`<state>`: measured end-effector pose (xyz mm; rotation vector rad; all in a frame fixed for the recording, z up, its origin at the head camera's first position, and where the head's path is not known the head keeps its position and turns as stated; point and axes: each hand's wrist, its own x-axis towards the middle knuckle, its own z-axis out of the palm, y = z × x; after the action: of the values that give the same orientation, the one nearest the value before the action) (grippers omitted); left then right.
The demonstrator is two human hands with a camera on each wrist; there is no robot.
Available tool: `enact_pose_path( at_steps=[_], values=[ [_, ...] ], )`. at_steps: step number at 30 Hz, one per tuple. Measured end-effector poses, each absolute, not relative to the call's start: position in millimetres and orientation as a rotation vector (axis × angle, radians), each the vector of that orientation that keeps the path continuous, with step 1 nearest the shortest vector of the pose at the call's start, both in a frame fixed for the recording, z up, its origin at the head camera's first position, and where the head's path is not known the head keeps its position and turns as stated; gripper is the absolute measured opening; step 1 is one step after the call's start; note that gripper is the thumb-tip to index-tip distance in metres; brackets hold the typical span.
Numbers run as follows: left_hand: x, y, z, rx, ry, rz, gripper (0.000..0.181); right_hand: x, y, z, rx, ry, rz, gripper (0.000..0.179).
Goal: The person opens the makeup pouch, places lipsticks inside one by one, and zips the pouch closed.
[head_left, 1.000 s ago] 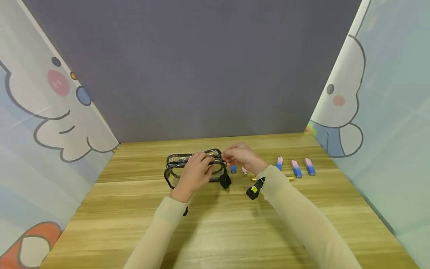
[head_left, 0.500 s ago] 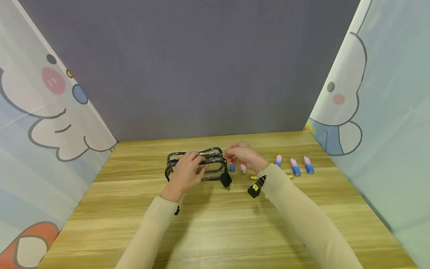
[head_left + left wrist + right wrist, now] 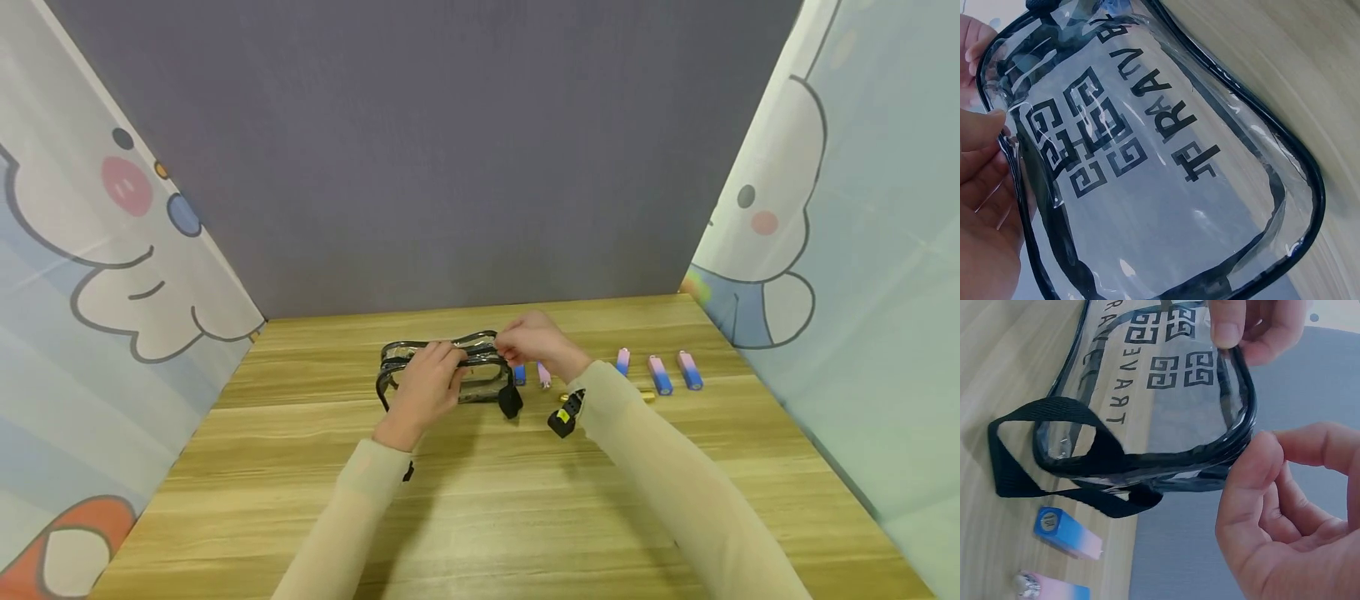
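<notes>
A clear plastic pouch (image 3: pixel 480 390) with black piping stands on the wooden table, with black lettering and square patterns printed on its side (image 3: pixel 1191 206). At its right end hangs a black strap (image 3: pixel 1000 459). My left hand (image 3: pixel 427 387) pinches the pouch's top edge near the middle, thumb on the near side. With thumb and index finger together, my right hand (image 3: pixel 540 342) pinches at the top right corner; those fingertips (image 3: pixel 1266 453) meet right at the black edge. Whatever small part lies between them is hidden.
Right of the pouch lie several pink-and-blue bars, among them one close to the strap (image 3: pixel 1063 531) and one at the far right (image 3: pixel 689 370). A gold-coloured object (image 3: pixel 648 396) is partly hidden by my right sleeve. A grey panel (image 3: pixel 480 167) stands behind the table.
My left hand has shifted slightly left along the pouch's top edge. The pouch has moved a little to the right, while my right hand stays at its corner.
</notes>
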<state>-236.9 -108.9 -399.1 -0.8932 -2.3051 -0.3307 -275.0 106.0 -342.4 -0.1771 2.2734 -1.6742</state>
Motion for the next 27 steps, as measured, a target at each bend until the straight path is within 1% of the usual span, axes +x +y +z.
enact_pose_path(
  at_steps=[2, 6, 10, 17, 24, 27],
  values=[
    [-237, -107, -400, -0.898, -2.301, -0.329, 0.015, -274, 104, -339, -0.190, 2.320, -1.625, 0.013],
    [-237, -104, -399, -0.910, -2.305, -0.329, 0.011, -271, 98, -333, -0.215, 2.423, -1.501, 0.028],
    [-236, -99, -398, -0.917, -2.298, -0.329, 0.010, -271, 90, -326, -0.243, 2.530, -1.368, 0.033],
    [-236, -96, -398, -0.923, -2.305, -0.326, 0.010, -271, 84, -323, -0.236, 2.609, -1.241, 0.032],
    [-231, -106, -392, -0.907, -2.335, -0.315, 0.023, -272, 91, -325, -0.197, 2.541, -1.352, 0.024],
    [-230, -115, -392, -0.874, -2.325, -0.302, 0.022, -272, 91, -327, -0.199, 2.514, -1.380, 0.021]
  ],
)
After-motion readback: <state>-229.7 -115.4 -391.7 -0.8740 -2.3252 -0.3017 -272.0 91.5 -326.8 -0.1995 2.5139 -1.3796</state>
